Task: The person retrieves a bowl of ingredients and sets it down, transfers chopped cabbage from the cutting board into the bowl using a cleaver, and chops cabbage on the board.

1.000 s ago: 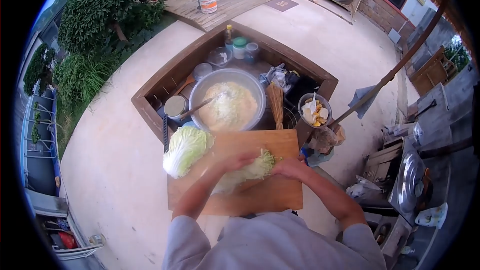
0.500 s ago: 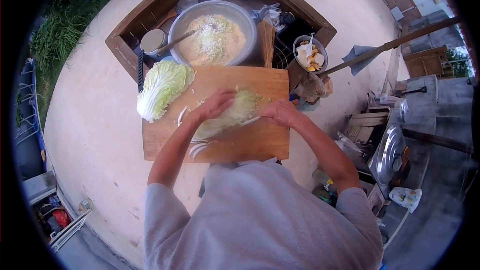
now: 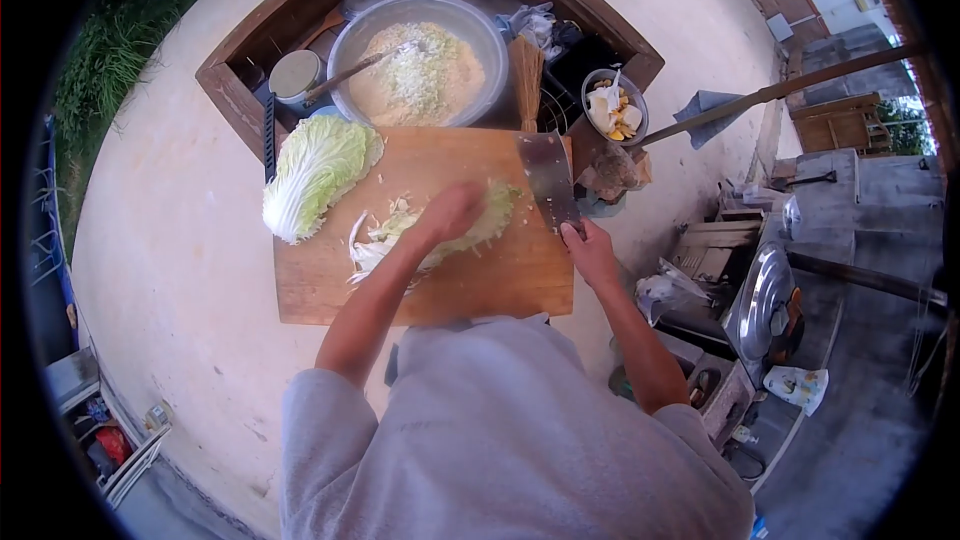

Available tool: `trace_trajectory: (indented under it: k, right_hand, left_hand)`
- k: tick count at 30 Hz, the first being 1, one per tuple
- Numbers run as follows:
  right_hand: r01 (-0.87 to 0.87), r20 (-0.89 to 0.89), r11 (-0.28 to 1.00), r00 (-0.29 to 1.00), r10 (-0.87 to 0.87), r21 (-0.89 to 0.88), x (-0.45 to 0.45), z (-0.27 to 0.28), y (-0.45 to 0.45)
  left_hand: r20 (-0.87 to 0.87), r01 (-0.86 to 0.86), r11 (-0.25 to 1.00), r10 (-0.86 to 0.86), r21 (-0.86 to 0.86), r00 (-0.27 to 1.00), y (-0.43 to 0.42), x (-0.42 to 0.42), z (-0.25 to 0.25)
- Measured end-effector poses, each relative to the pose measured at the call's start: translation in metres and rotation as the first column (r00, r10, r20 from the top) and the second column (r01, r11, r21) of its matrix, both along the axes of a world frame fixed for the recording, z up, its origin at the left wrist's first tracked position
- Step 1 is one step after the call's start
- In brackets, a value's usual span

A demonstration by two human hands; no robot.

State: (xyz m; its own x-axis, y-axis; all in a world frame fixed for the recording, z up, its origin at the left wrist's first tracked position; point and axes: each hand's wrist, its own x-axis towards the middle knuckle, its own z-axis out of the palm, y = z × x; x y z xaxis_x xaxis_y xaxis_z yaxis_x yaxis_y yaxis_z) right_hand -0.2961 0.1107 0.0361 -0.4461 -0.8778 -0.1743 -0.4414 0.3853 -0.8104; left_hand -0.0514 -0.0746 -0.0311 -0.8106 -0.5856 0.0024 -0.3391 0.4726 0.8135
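board (image 3: 310, 285) is showing smooth wood | knife (image 3: 548, 180) is showing dark metal | lid (image 3: 763, 300) is gleaming, glossy metal | shirt (image 3: 520, 420) is showing matt cloth

Cut cabbage (image 3: 482, 232), apparently shredded, dark cleaver (image 3: 547, 177) beside

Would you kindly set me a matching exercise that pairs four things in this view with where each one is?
Things:
1. Cleaver
2. Large cabbage piece
3. Left hand
4. Straw brush

Places:
A. At the far left corner of the cutting board
B. Between the large basin and the smaller bowl
C. In the right hand
D. At the cut cabbage

Pairs: 1-C, 2-A, 3-D, 4-B.
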Motion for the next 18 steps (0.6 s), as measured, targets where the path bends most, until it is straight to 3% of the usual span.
trace_trajectory:
  k: [3,6,13,18]
  right_hand:
    - [-0.026,-0.527,0.989,0.844,0.1,0.147,0.001,0.011,-0.008]
    - [0.028,-0.563,0.968,0.817,0.122,0.25,0.006,0.008,-0.012]
    - [-0.013,-0.352,0.994,0.935,0.05,0.107,0.059,-0.01,0.008]
    - [0.041,-0.122,0.998,0.992,-0.034,0.057,0.066,-0.019,0.024]
  left_hand:
    - [-0.028,-0.121,0.991,0.123,0.048,0.992,0.001,-0.002,0.005]
    - [-0.059,-0.135,0.99,0.138,0.039,0.989,0.0,-0.002,0.002]
    - [-0.159,-0.191,0.979,0.199,0.067,0.967,0.006,0.003,0.01]
    - [-0.171,-0.18,0.982,0.169,-0.054,0.971,0.011,-0.008,0.017]
